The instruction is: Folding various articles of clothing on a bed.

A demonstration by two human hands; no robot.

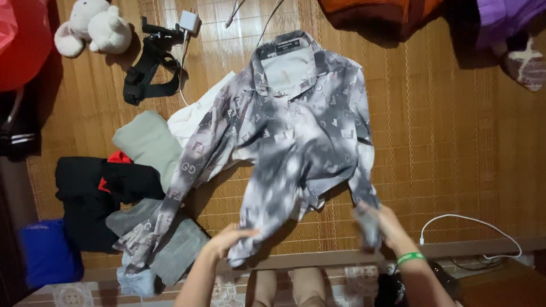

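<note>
Both hands gripped the hem of a grey patterned shirt (296,131): the left hand (227,240) pinched the lower corner at about 7 o'clock of the garment, and the right hand (382,223), blurred, closed on the opposite corner at 5 o'clock, a green wristband (410,258) on its wrist. The shirt lay spread collar-up across a woven bamboo mat (449,148), its collar at 12 o'clock and one long sleeve trailing toward 8 o'clock over a heap of clothes (131,187). That heap held black, grey, pale green and white pieces, with a patch of red showing. A blue bag (48,253) sat at 8 o'clock of the frame. A white plush toy (94,25) rested at 11 o'clock, with a black strap (151,71) just beside it and a white charger (189,21) near the strap's top end. A white cable (472,224) looped at 4 o'clock, near the right wrist.
</note>
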